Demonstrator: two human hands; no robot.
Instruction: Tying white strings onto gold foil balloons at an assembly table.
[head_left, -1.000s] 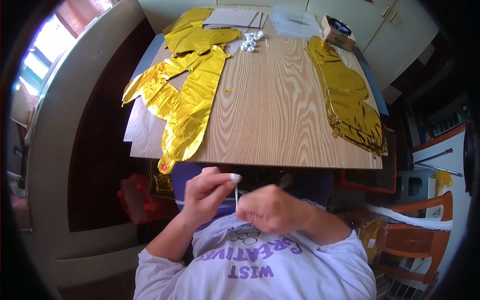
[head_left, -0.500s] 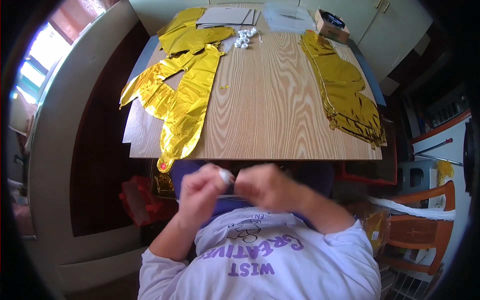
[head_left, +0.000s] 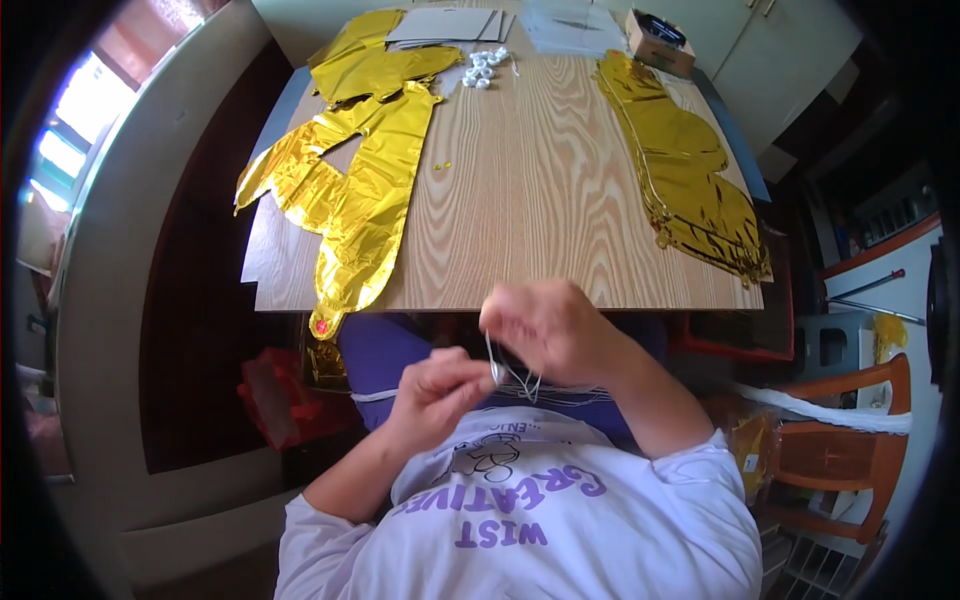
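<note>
Over my lap, just off the table's near edge, my left hand pinches a small white coil of string between thumb and fingers. My right hand is curled closed, a little higher and to the right. A thin white string runs from its fingers down to the coil, and a loose loop hangs below that hand. Several similar small white coils lie in a cluster at the back of the table.
Flat gold foil balloons cover the table's left side, one overhanging the near edge. More gold foil lies at the right. Card sheets, clear plastic and a cardboard box stand behind. A white string hank crosses a wooden chair.
My right hand has risen toward the table edge, drawing out string. My left hand has moved right and slightly down, still pinching the white coil.
</note>
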